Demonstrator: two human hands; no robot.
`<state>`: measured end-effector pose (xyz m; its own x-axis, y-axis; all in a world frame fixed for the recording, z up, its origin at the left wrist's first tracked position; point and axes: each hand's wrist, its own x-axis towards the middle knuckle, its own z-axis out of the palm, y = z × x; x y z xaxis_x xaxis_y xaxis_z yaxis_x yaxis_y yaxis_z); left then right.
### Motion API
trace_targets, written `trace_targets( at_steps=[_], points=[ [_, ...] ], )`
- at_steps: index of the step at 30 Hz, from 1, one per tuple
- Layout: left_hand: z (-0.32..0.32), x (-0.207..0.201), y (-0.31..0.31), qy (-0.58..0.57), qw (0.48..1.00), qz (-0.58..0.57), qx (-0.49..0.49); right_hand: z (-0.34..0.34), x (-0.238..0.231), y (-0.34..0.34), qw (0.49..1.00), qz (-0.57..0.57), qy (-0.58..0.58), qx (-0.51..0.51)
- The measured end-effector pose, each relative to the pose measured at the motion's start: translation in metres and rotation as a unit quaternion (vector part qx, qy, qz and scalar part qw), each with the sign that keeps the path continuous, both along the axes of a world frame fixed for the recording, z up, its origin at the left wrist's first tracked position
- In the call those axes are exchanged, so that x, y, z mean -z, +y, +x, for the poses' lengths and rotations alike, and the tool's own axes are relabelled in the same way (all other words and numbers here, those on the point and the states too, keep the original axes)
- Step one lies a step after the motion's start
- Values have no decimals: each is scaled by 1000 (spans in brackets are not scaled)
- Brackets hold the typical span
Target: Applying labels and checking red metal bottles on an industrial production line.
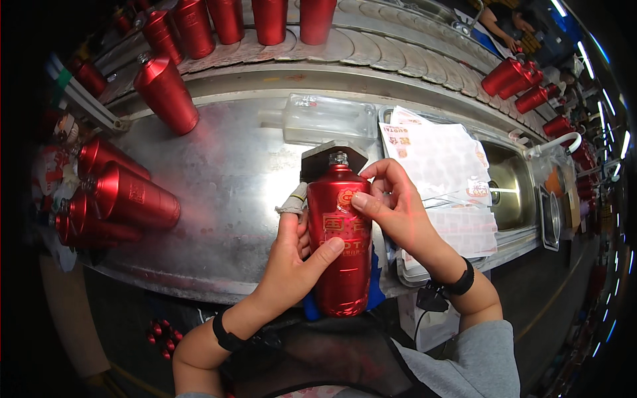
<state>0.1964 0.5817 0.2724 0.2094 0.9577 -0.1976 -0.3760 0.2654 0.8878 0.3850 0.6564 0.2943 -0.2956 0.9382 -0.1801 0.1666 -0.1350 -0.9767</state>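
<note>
A red metallic bottle (340,265) with gold print and a bare threaded neck stands in front of me at the bench edge, its base toward me. My left hand (292,255) is closed around its left side, thumb lying across the lower front. A pale cloth wrap with a yellow band (294,199) covers a left fingertip. My right hand (396,205) grips the bottle's right shoulder. Its thumb presses beside the round gold emblem (348,199), fingers curled at the edge. Behind the bottle's neck is a dark angular block (352,156). Blue material (376,282) shows around the base.
Several red bottles lie at left (136,192); one stands behind them (166,96). More ride the slatted conveyor (371,46). A clear glass bottle (330,119) lies beyond my hands. Printed decal sheets (438,159) fill a tray at right, beside a sink (507,186). Another person (507,26) works far right.
</note>
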Motion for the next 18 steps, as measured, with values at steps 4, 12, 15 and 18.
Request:
trace_targets(
  at_steps=[4, 12, 15, 18],
  points=[
    [1, 2, -1, 3, 1000, 1, -5, -3, -5, 0, 994, 44, -100, 0],
    [2, 3, 0, 6, 1000, -4, -11, -6, -6, 4, 993, 24, -115, 18],
    [4, 2, -1, 7, 1000, -1, -12, -6, -6, 3, 992, 30, -118, 21],
    [4, 2, -2, 9, 1000, -1, -15, -7, -8, 3, 991, 35, -127, 20]
  ],
)
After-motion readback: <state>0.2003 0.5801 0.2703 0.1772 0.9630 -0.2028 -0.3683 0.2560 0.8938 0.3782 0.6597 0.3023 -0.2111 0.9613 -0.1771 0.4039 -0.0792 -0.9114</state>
